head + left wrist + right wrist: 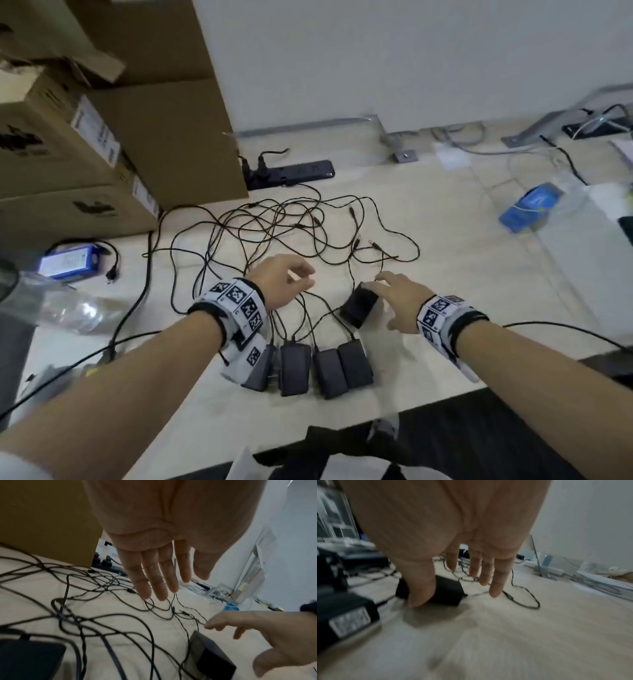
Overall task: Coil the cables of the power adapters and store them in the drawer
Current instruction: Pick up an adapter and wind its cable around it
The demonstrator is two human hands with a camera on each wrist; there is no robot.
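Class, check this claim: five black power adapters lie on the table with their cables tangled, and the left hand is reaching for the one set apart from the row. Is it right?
Almost. It is the right hand, not the left, reaching for the separate adapter; the head view shows this. The left hand hovers open over the tangled cables.

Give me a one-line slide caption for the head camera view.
Open left hand and right hand reach over tangled cables toward a black power adapter.

Cardboard boxes (102, 113) are sitting stacked on my left, a black power strip (294, 171) is lying beside them, and a clear plastic bottle (68, 308) is lying near the table's left edge.
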